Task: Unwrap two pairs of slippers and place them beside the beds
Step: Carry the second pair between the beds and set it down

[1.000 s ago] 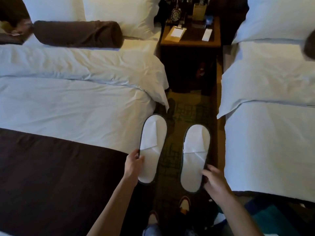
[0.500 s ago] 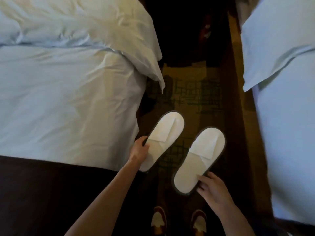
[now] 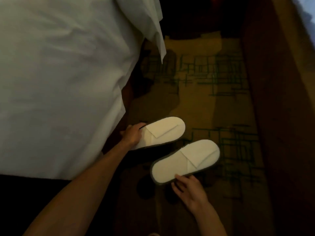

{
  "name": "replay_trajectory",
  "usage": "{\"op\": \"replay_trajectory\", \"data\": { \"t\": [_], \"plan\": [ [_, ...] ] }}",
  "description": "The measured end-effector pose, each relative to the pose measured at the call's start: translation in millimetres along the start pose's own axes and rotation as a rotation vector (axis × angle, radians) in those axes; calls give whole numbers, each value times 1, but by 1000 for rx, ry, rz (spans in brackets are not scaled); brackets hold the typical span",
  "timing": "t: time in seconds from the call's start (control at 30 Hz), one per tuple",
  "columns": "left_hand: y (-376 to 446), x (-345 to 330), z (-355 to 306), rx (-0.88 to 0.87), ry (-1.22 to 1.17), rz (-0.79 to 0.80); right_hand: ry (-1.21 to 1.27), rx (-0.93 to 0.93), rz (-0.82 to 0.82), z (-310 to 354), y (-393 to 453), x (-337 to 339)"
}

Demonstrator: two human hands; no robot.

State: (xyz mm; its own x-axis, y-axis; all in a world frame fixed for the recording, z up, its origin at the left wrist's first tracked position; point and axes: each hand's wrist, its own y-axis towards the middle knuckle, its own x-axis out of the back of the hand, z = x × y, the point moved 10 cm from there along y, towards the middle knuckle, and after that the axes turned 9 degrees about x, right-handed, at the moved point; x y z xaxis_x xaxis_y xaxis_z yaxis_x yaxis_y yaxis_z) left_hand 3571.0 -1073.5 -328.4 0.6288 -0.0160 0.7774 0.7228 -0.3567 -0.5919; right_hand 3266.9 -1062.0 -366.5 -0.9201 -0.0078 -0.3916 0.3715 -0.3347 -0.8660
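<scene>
Slippers out of their wrap, one in each hand, low over the patterned carpet between the beds. My left hand pinches the heel end of the left slipper, close against the white bed sheet hanging at the bed's side. My right hand holds the right slipper by the heel rim, thumb on top, fingers underneath. Both long axes run parallel, heels toward me, toes pointing away and to the right. The pair sits side by side with a narrow gap. Whether the soles touch the carpet I cannot tell. Judgement: the setting-down turns on the slippers staying parallel beside this bed's edge; the left hand is the nearer to it.
</scene>
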Motion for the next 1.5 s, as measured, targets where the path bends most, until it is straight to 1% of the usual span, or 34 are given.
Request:
{"op": "replay_trajectory", "data": {
  "t": [0.1, 0.2, 0.37, 0.47, 0.63, 0.77, 0.9, 0.97, 1.03, 1.07, 1.13, 1.2, 1.27, 1.3, 1.33, 1.4, 1.47, 1.5],
  "plan": [
    [30, -24, 5, -10, 14, -13, 14, -34, 18, -35, 37, -2],
    [49, -47, 4, -45, 30, -27, 26, -30, 31, -64, 67, -4],
    [65, -84, -3, -141, 51, 21, 24, -7, -21, -110, 96, -2],
    [70, -95, -4, -187, 20, 41, 59, 8, -58, -131, 103, -9],
    [70, -98, -13, -311, -3, -1, 128, 14, -120, -150, 95, -22],
    [76, -94, -6, -333, -82, -41, 166, -5, -142, -152, 95, -30],
    [69, -86, 4, -343, -225, -102, 87, -13, -47, -148, 90, -31],
    [63, -76, 16, -311, -349, -154, -8, -19, 6, -138, 80, -29],
    [56, -62, 38, -229, -460, -242, -198, -14, 50, -120, 68, -25],
    [53, -56, 52, -168, -496, -285, -353, 33, 53, -104, 65, -21],
    [49, -51, 80, -71, -543, -342, -676, 235, 30, -52, 67, -15],
    [47, -56, 97, -49, -556, -329, -813, 485, 2, 12, 70, -16],
    [47, -65, 106, -53, -524, -298, -896, 710, -77, 73, 75, -15],
    [48, -69, 108, -57, -512, -279, -986, 789, -120, 99, 83, -12],
    [50, -74, 109, -65, -513, -250, -1090, 839, -139, 118, 93, -12],
    [53, -84, 108, -86, -532, -173, -1326, 861, -129, 138, 117, -12],
    [55, -91, 104, -115, -508, -135, -1526, 848, -61, 138, 136, -14],
    [56, -92, 103, -128, -482, -139, -1586, 841, -26, 135, 141, -15]
  ]
}}
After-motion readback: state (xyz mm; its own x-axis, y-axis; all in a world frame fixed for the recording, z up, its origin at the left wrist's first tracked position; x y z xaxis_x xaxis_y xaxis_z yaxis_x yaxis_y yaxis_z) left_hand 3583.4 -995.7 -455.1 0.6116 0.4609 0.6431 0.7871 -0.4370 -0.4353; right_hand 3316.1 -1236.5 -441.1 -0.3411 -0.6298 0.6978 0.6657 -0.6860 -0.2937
